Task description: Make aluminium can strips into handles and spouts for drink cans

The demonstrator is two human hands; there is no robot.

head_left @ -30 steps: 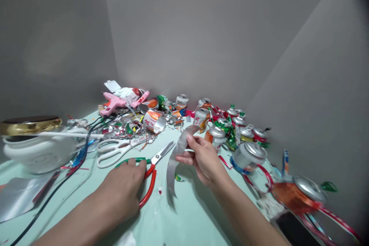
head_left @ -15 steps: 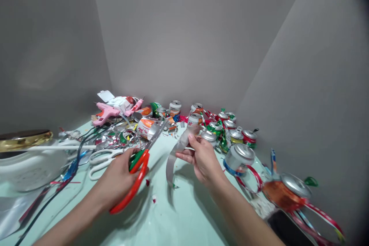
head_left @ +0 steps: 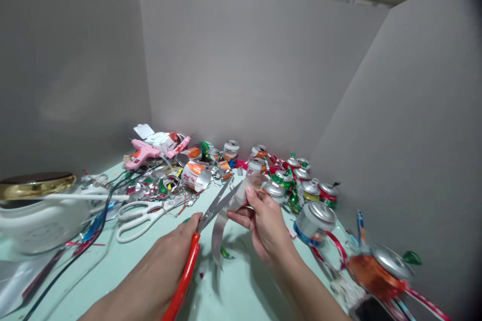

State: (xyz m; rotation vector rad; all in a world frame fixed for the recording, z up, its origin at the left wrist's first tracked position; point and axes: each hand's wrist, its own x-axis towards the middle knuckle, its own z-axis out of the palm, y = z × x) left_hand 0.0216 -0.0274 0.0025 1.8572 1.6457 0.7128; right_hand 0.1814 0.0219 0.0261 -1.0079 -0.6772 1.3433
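My left hand (head_left: 169, 256) is closed around the handles of a pair of scissors (head_left: 185, 277); the red handle loop shows below the hand. The scissor blades point away from me, parted, with one passing close to the strip's edge; I cannot tell whether they touch it. Between the thumb and fingers of my right hand (head_left: 267, 220) is a thin, curled silvery metal strip (head_left: 217, 238). One end hangs down toward the table, and the other stands above the fingertips. A small green scrap (head_left: 226, 253) shows beside its lower end.
White scissors (head_left: 141, 218) lie left, near a black cable and a white pot with a gold rim (head_left: 41, 185). Pink glue guns (head_left: 143, 154) and metal scraps sit behind them. Cut drink cans (head_left: 314, 220) line the right, with a phone (head_left: 371, 308) at front right. Grey panels surround the table.
The scissors have come right to the strip, and their blades have parted. My right hand keeps its pinch on the strip. The view has tilted up, showing shelves above the back panel.
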